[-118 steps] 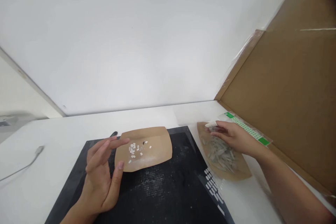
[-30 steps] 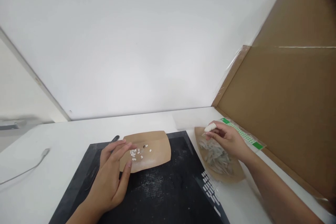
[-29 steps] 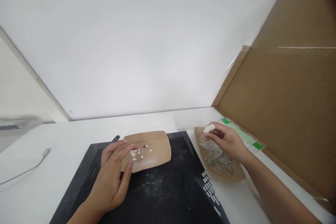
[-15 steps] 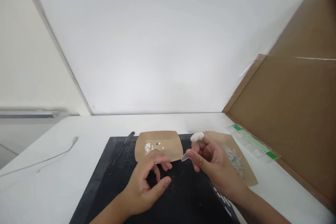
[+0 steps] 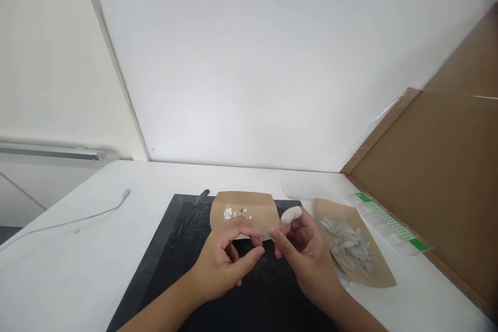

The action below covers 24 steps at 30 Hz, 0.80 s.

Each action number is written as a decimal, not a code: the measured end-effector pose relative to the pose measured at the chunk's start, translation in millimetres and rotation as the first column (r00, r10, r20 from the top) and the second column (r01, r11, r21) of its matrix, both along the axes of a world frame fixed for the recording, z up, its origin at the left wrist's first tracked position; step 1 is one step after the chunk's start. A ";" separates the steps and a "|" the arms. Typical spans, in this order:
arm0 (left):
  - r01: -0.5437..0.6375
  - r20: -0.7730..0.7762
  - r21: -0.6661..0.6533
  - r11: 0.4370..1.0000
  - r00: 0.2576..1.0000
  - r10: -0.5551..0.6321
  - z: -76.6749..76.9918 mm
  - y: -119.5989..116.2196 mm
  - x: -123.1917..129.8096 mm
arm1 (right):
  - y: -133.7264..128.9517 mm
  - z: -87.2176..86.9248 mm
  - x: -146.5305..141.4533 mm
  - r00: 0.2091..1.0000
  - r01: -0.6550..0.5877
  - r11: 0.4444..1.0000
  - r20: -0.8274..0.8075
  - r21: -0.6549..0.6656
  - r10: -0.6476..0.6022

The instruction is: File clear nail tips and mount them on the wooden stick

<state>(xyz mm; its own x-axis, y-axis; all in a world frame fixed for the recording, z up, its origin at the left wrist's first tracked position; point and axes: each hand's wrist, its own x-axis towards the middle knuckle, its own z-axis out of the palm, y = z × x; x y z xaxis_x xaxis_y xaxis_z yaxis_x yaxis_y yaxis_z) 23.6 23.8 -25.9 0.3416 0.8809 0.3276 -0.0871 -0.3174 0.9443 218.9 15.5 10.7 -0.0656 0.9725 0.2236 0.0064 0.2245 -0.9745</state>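
Observation:
Between the thumb and fingers of my right hand is a small translucent strip; a white finger cot covers one fingertip. My left hand is at the strip's other end, its fingers curled and the thumb slightly apart from them. Whether it touches the strip I cannot tell. Both hands are above a black mat. Behind them lies a brown paper sheet with small white pieces. Right of my right hand, another brown sheet bears a pile of translucent strips.
A thin dark spatula-like tool lies on the mat's left. A white cable crosses the white table. At right are a clear plastic sleeve with a green band and a cardboard panel. A wall rises behind.
My hands have come closer together, and the strip's end now reaches my left fingertips. The left thumb and fingers have drawn nearer each other. The camera view has shifted and tilted slightly.

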 end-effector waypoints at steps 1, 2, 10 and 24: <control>-0.007 -0.002 -0.009 1.000 1.000 0.006 -0.5 0.4 0.3 | -0.5 -2.6 0.4 1.000 0.004 1.000 0.003 0.005 -0.004; -0.015 -0.005 -0.015 1.000 1.000 0.015 -0.7 0.8 0.6 | -0.9 -5.1 0.9 1.000 0.008 1.000 0.007 0.009 -0.008; -0.018 -0.083 -0.022 1.000 0.996 0.016 4.6 1.4 2.0 | -4.4 -18.1 9.1 0.993 -0.073 0.993 0.094 0.090 0.064; -0.003 -0.328 0.183 0.983 0.943 0.064 11.1 2.3 -3.2 | 6.9 -14.4 17.3 0.889 -0.189 0.976 0.442 0.113 0.121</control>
<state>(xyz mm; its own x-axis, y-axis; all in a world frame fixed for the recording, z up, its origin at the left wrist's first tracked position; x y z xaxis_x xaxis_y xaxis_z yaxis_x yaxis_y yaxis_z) 20.4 26.1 -14.8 0.4286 0.8318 0.3529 0.2345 -0.4796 0.8456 236.2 22.4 -3.7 -0.3350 0.8997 0.2800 0.3699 0.3988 -0.8391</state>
